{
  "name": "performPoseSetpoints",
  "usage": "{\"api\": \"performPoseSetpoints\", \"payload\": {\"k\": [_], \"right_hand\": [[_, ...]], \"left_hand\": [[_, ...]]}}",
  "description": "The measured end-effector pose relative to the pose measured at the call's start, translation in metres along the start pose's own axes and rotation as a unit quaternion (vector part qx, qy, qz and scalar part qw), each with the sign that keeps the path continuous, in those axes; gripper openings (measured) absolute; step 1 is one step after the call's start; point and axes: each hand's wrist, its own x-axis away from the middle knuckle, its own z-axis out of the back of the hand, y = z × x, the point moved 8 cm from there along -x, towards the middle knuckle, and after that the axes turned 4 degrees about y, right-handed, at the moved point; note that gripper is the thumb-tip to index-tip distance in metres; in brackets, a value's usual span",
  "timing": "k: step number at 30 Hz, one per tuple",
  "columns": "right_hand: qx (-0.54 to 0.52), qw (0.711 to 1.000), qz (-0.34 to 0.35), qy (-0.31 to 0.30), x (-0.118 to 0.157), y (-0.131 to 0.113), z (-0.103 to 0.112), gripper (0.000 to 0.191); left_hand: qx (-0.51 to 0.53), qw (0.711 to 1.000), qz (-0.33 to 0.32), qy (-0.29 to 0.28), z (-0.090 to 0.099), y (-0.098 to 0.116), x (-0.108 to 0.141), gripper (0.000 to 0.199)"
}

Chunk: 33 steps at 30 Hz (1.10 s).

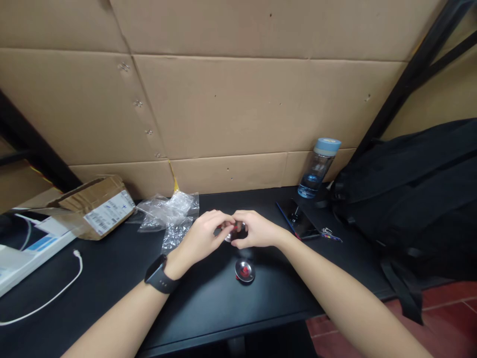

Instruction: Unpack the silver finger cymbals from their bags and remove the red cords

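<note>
Both hands meet over the middle of the black table (208, 308). My left hand (208, 231), with a black watch (159, 274) on its wrist, has its fingers curled round the left side of a small round metallic piece (228, 237). My right hand (255, 229) closes on the right side of the same piece, thumb below and fingers above. The fingers hide much of it; some red shows between them. Just below the hands lies a round silver and black disc (245, 271) with a red centre.
Clear plastic bags (167, 214) and an opened cardboard box (100, 209) lie left, near a white cable (55, 306) and a white power strip (33, 258). Right are a phone (300, 221), keys (330, 234), a water bottle (316, 171) and a black backpack (413, 199). Cardboard (231, 109) stands behind.
</note>
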Motion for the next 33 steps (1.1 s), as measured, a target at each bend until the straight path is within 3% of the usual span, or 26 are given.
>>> {"api": "performPoseSetpoints", "payload": {"k": [3, 5, 10, 19, 33], "right_hand": [[-0.017, 0.999, -0.013, 0.047, 0.000, 0.003, 0.011, 0.041], [-0.042, 0.996, -0.025, 0.071, 0.001, 0.005, 0.015, 0.042], [-0.085, 0.992, -0.034, 0.084, 0.002, 0.007, 0.012, 0.044], [-0.046, 0.996, -0.039, 0.062, 0.003, 0.003, 0.008, 0.042], [0.023, 0.995, -0.056, 0.084, 0.003, 0.010, 0.019, 0.047]], "left_hand": [[-0.018, 0.998, 0.040, 0.052, 0.013, -0.003, -0.002, 0.010], [-0.026, 0.997, 0.050, 0.058, 0.016, -0.006, -0.003, 0.010], [-0.013, 0.999, 0.037, 0.005, 0.003, -0.011, -0.001, 0.005], [-0.011, 0.999, 0.032, -0.037, -0.012, -0.009, 0.001, 0.006], [-0.104, 0.991, 0.071, -0.040, -0.002, -0.027, -0.001, 0.008]]}}
